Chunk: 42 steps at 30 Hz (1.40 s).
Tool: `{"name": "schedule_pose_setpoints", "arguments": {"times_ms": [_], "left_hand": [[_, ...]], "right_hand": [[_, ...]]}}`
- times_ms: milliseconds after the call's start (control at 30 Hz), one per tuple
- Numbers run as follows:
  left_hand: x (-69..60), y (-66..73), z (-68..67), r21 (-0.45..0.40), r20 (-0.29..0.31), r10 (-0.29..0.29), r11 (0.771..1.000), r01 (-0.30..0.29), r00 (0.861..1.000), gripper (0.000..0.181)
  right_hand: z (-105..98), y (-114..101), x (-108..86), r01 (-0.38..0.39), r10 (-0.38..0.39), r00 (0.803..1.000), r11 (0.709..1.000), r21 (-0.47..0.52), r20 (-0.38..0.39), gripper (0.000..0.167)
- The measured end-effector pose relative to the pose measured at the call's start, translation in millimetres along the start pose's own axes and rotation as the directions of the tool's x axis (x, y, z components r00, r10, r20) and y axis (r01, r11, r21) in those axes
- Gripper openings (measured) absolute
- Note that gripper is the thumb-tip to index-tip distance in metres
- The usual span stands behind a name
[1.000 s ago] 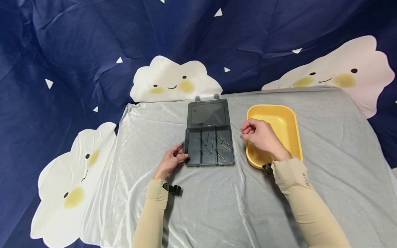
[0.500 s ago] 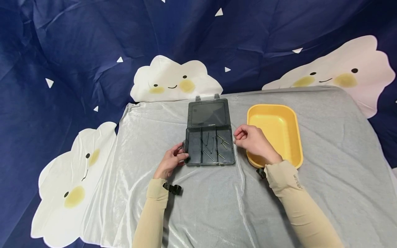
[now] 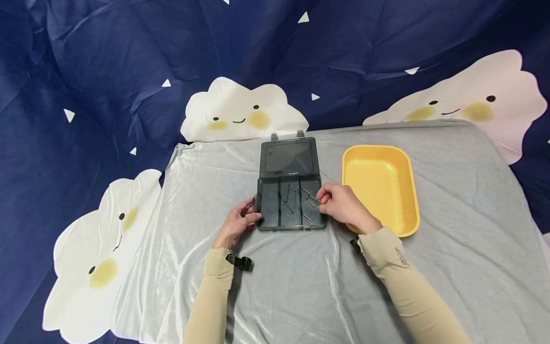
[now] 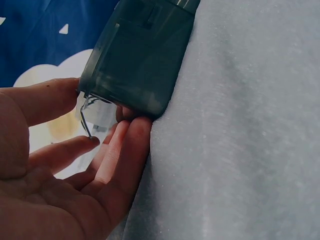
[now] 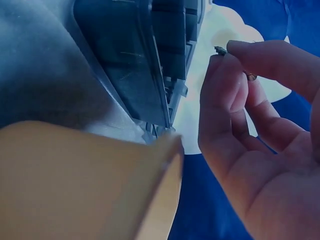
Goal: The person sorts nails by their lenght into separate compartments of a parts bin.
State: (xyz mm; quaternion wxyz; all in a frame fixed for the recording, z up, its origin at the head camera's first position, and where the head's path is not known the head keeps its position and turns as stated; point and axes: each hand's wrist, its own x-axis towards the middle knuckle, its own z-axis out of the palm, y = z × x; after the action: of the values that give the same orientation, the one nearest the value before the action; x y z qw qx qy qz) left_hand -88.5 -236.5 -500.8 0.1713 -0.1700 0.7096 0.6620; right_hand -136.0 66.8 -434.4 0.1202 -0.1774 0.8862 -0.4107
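A dark translucent divided storage box (image 3: 268, 206) lies with its lid (image 3: 289, 156) folded back. Several long thin screws (image 3: 294, 201) are in its middle compartment, and shorter brass-toned screws (image 3: 310, 202) in the right one. My left hand (image 3: 234, 224) holds the box at its left side; in the left wrist view the thumb touches the rim and the fingers rest against the wall. At the box's right edge, my right hand (image 3: 341, 204) pinches a small screw between thumb and fingertips. In the right wrist view the screw's tip (image 5: 220, 50) pokes out; its middle is hidden by fingers.
A yellow plastic tub (image 3: 380, 174) stands right of the box, partly behind the right hand and wrist. A grey cloth (image 3: 283, 286) covers the table, with a dark blue cloud-patterned curtain (image 3: 343, 48) behind it.
The right hand has moved left and slightly nearer, from over the yellow tub to the box's right edge, pinching the small screw throughout. The left hand and box have stayed put.
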Motion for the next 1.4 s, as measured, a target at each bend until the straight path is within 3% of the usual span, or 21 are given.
{"name": "schedule_pose_setpoints", "arguments": {"times_ms": [367, 767, 900, 1033, 1167, 1300, 1400], "left_hand": [[0.5, 0.4, -0.3, -0.013, 0.008, -0.007, 1.0, 0.007, 1.0, 0.073], [1.9, -2.7, 1.4, -0.032, -0.024, 0.015, 0.999, -0.016, 1.0, 0.07], [1.7, -2.1, 1.2, -0.031, -0.017, 0.009, 0.999, -0.01, 1.0, 0.071], [1.9, -0.8, -0.2, -0.014, -0.007, 0.002, 1.0, -0.002, 1.0, 0.073], [1.9, 2.8, -1.0, 0.014, 0.01, 0.004, 1.0, -0.004, 1.0, 0.074], [1.0, 6.0, -1.2, 0.028, 0.008, 0.023, 0.999, -0.023, 1.0, 0.072], [0.1, 8.1, -1.0, 0.043, 0.004, 0.044, 0.998, -0.044, 0.999, 0.071]], "right_hand": [[7, 1, -1.0, 0.072, -0.074, 0.997, 0.995, -0.068, -0.023, 0.014], [-4, -4, 1.4, -0.044, 0.037, 0.997, 0.995, -0.092, -0.069, 0.017], [-4, -5, 2.4, -0.047, 0.045, 0.996, 0.999, -0.023, -0.082, 0.023], [-2, -7, 5.3, -0.068, 0.078, 0.993, 0.991, 0.117, -0.091, 0.033], [2, -12, 8.6, -0.12, 0.16, 0.981, 0.944, 0.306, -0.111, 0.041], [9, -19, 12.7, -0.164, 0.262, 0.957, 0.848, 0.504, -0.128, 0.046], [18, -20, 17.2, -0.183, 0.326, 0.934, 0.789, 0.587, -0.146, 0.05]]}}
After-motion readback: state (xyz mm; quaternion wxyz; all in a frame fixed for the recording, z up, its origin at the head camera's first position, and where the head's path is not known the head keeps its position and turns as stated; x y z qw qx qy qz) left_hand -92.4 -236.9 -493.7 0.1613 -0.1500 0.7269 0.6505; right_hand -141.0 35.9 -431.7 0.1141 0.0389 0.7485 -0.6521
